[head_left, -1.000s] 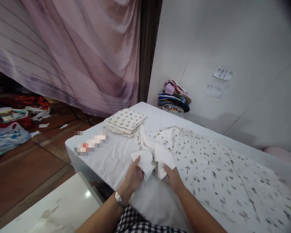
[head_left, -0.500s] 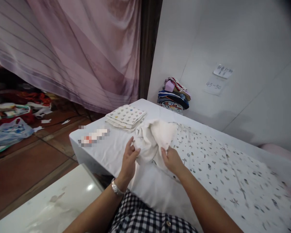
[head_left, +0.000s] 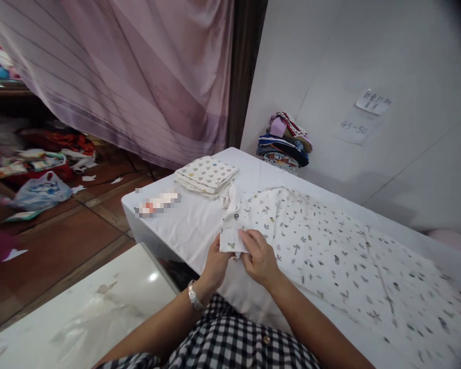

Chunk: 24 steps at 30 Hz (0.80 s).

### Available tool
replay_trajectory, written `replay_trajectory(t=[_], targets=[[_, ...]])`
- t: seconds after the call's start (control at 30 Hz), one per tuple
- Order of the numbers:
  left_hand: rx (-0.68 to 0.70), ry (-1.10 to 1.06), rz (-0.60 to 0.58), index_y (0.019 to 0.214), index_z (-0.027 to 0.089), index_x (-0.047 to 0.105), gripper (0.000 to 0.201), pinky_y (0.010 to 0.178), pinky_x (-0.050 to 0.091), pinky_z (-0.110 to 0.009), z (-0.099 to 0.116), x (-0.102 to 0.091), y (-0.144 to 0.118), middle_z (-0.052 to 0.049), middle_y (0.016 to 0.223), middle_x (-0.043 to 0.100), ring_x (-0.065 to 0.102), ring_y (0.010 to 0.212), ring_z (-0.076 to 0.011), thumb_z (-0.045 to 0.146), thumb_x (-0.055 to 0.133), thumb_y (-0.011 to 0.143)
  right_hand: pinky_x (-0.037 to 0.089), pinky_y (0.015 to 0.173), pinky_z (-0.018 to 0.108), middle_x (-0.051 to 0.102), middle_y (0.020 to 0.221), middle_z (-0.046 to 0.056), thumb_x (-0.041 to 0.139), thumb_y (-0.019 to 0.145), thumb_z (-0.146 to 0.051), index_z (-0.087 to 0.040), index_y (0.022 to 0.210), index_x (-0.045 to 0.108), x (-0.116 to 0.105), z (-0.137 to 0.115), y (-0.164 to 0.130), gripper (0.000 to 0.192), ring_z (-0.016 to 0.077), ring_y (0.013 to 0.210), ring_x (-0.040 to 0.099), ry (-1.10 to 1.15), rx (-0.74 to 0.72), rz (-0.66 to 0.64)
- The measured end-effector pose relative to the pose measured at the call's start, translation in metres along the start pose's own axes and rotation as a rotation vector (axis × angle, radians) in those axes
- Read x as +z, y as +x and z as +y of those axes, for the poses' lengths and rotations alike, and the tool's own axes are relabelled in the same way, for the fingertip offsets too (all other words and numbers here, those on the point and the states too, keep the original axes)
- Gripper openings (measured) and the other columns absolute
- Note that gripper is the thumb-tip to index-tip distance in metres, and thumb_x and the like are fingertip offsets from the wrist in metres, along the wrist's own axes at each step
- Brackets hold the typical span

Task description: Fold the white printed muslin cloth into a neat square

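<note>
A long white cloth [head_left: 315,236] with a small palm and leaf print lies spread over the table, running off to the right. Its near left end is raised a little, and a small flat part of it sits between my hands. My left hand [head_left: 215,264], with a silver bracelet at the wrist, grips the left side of that part. The fingers of my right hand [head_left: 259,256] are closed on its right side. Beyond my hands the cloth's end is bunched up, close to a folded stack of patterned white cloths [head_left: 207,174].
The table [head_left: 176,230] has a white cover. A blurred-out item [head_left: 157,204] lies near its left edge. Folded clothes [head_left: 282,143] are piled by the wall, under paper notes [head_left: 353,130]. A pink curtain [head_left: 169,77] hangs behind; a white surface [head_left: 100,307] stands lower left.
The bunched, plain-looking end of the cloth has been laid out, with its print now facing up. My hands have come closer together on its edge. The view has shifted slightly left.
</note>
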<state>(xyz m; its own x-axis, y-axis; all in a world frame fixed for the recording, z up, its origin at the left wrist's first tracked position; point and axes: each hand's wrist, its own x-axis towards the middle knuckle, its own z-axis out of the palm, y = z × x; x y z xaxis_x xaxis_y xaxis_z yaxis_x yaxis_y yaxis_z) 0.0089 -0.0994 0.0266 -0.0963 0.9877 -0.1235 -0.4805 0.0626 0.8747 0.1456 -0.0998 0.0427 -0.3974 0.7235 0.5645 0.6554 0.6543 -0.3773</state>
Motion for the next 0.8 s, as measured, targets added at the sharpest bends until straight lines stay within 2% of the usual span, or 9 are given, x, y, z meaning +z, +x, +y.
replay_trajectory(t=[0.07,0.13,0.27,0.33,0.43,0.57,0.73,0.8], targets=[[0.009,0.023,-0.045,0.081,0.017,0.059,0.026,0.052,0.041,-0.020,0.005,0.004,0.000,0.004,0.065,0.057,0.047,0.056,-0.0081,0.019,0.070,0.057,0.051,0.082,0.032,0.056,0.108,0.011,0.043,0.084,-0.012,-0.020,0.131,0.050,-0.007,-0.001,0.003,0.048,0.0207,0.099,0.056,0.089,-0.037,0.049],[0.011,0.035,-0.078,0.080,0.017,0.059,0.024,0.050,0.041,-0.019,0.011,0.008,0.001,0.004,0.064,0.056,0.047,0.055,-0.0077,0.026,0.071,0.062,0.051,0.078,0.030,0.059,0.100,0.009,0.043,0.088,-0.015,-0.022,0.122,0.057,-0.015,0.000,0.004,0.038,0.0181,0.091,0.059,0.202,0.013,0.130],[0.011,0.088,-0.058,0.078,0.017,0.056,0.028,0.049,0.044,-0.020,0.019,0.012,0.000,0.004,0.062,0.056,0.050,0.052,-0.0080,0.037,0.072,0.067,0.051,0.070,0.029,0.062,0.092,0.006,0.046,0.090,-0.026,-0.020,0.109,0.062,-0.031,0.006,0.000,0.025,0.0167,0.079,0.059,0.329,0.316,0.362],[0.029,0.121,-0.044,0.079,0.017,0.056,0.029,0.049,0.047,-0.021,0.020,0.013,-0.001,0.004,0.061,0.058,0.052,0.052,-0.0088,0.038,0.073,0.067,0.050,0.061,0.027,0.063,0.087,0.005,0.049,0.090,-0.030,-0.019,0.108,0.062,-0.034,0.006,-0.004,0.025,0.0148,0.069,0.058,0.341,0.395,0.384],[0.056,0.164,-0.061,0.081,0.017,0.057,0.030,0.049,0.049,-0.023,0.017,0.016,-0.004,0.004,0.061,0.059,0.055,0.051,-0.0101,0.038,0.073,0.066,0.049,0.060,0.026,0.064,0.082,0.004,0.051,0.089,-0.030,-0.020,0.107,0.063,-0.034,0.001,-0.012,0.024,0.0141,0.064,0.057,0.266,0.330,0.295],[0.091,0.205,-0.087,0.083,0.018,0.058,0.030,0.049,0.050,-0.023,0.011,0.016,-0.007,0.004,0.066,0.060,0.055,0.051,-0.0097,0.037,0.074,0.066,0.051,0.071,0.028,0.066,0.091,0.007,0.046,0.090,-0.022,-0.020,0.117,0.059,-0.029,-0.006,-0.018,0.030,0.0168,0.078,0.062,0.145,0.121,0.061],[0.130,0.240,-0.109,0.084,0.018,0.058,0.025,0.051,0.051,-0.023,0.012,0.013,-0.011,0.004,0.063,0.055,0.055,0.052,-0.0100,0.036,0.070,0.071,0.051,0.068,0.028,0.066,0.087,0.008,0.041,0.088,-0.016,-0.018,0.126,0.054,-0.031,-0.003,-0.021,0.040,0.0167,0.075,0.061,0.063,0.078,0.022],[0.125,0.238,-0.111,0.081,0.017,0.057,0.024,0.051,0.050,-0.023,0.014,0.014,-0.013,0.004,0.063,0.055,0.054,0.053,-0.0096,0.034,0.070,0.071,0.051,0.067,0.028,0.065,0.083,0.007,0.040,0.086,-0.015,-0.018,0.128,0.053,-0.032,-0.001,-0.022,0.044,0.0163,0.072,0.060,0.065,0.025,-0.031]])
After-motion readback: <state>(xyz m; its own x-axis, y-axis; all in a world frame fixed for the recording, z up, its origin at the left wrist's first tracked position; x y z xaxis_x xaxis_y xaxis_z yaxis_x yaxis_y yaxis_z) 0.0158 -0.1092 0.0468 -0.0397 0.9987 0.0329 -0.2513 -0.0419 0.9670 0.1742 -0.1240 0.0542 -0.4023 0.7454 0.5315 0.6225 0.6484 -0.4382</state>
